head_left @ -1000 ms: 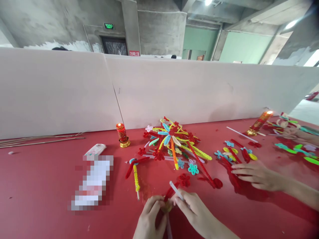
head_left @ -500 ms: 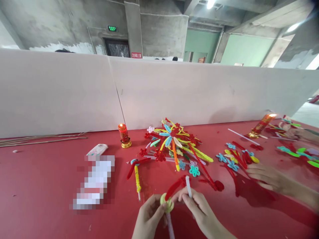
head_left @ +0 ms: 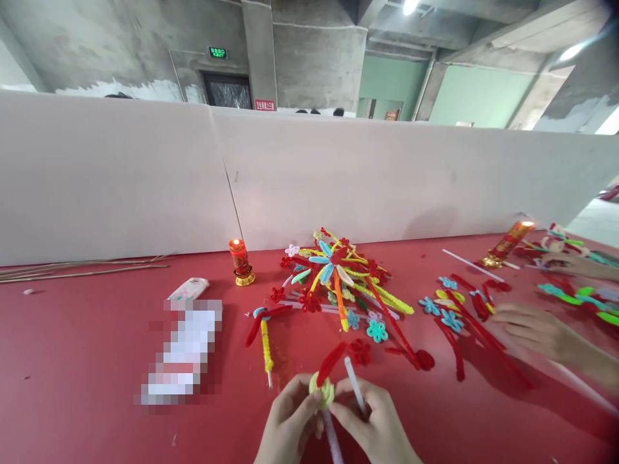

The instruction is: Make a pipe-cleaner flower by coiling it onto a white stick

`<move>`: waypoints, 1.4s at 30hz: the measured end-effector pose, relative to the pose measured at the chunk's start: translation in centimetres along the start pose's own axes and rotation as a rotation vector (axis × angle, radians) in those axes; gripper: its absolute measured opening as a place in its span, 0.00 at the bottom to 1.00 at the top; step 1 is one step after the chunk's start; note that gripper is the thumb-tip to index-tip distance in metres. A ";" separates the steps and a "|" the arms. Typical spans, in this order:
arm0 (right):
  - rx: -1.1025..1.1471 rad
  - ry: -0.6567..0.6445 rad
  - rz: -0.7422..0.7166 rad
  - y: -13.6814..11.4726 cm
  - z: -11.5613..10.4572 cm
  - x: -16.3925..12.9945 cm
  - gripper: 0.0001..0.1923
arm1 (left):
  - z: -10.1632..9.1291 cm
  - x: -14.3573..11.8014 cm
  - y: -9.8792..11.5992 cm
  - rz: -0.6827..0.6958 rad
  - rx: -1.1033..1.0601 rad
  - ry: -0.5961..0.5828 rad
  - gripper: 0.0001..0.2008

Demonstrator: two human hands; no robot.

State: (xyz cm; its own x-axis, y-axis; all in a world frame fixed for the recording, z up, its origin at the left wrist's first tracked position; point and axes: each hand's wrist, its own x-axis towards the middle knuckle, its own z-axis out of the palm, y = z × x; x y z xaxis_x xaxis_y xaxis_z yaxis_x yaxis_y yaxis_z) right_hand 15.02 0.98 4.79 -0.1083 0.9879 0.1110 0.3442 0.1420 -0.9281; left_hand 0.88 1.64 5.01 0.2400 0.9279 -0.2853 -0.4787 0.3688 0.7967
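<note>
The red worktop (head_left: 87, 361) runs out ahead of the grip to a pale partition board (head_left: 338, 180). Beyond the grip lies a heap of coloured craft flowers (head_left: 343, 277), with a lit red candle (head_left: 239, 261) off to its left. Well to the right of the grip a co-worker's hand (head_left: 536, 328) rests flat on the worktop among loose red stems (head_left: 464, 322).

At the near edge, the left hand (head_left: 287, 428) and right hand (head_left: 377, 428) meet, fingertips almost touching. Between them sits a small yellow coiled flower (head_left: 322, 390) on a thin pale stalk (head_left: 333, 438) that runs down between the hands; both hands are closed on it, the left pinching the coil's side. A red fuzzy petal (head_left: 331, 362) juts up from the coil, away from the grip. The right hand also pinches a thin white stick (head_left: 354, 393), slanting up past its fingers.

The flower looks very light, soft and easily bent or unwound. It is probably best held at the firm coil or just beneath it on the stalk, with a gentle pinch.
</note>
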 end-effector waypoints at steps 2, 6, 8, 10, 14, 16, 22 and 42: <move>-0.012 0.040 -0.040 0.0 0.1 0.0 0.06 | 0.0 0.0 0.0 -0.005 -0.002 -0.024 0.10; -0.034 0.081 -0.205 -0.4 -0.1 0.0 0.03 | -0.2 0.1 -0.2 -0.022 -0.034 -0.069 0.10; -0.023 0.094 -0.288 -0.7 -0.3 0.1 0.04 | -0.4 0.3 -0.3 -0.048 -0.063 -0.079 0.10; -0.023 0.115 -0.333 -0.9 -0.4 0.1 0.05 | -0.4 0.4 -0.3 -0.083 -0.094 -0.090 0.11; -0.023 0.128 -0.372 -1.0 -0.5 0.2 0.05 | -0.2 0.5 -0.1 -0.133 -0.138 -0.110 0.12; -0.023 0.118 -0.374 -0.8 -0.5 0.1 0.05 | 0.0 0.4 0.0 -0.134 -0.131 -0.107 0.13; -0.128 0.171 -0.180 0.3 0.0 -0.1 0.04 | -0.2 0.3 -0.1 -0.029 -0.016 -0.044 0.11; -0.062 0.097 -0.176 0.4 0.2 -0.2 0.15 | -0.2 0.4 -0.4 -0.074 -0.022 -0.099 0.15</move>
State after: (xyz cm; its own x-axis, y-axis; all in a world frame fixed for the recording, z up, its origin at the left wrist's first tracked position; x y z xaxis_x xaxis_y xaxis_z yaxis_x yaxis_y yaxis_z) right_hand 15.02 0.80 4.35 -0.0822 0.9484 0.3063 0.3853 0.3136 -0.8679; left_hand 0.95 1.94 4.47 0.3576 0.8883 -0.2883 -0.4745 0.4387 0.7632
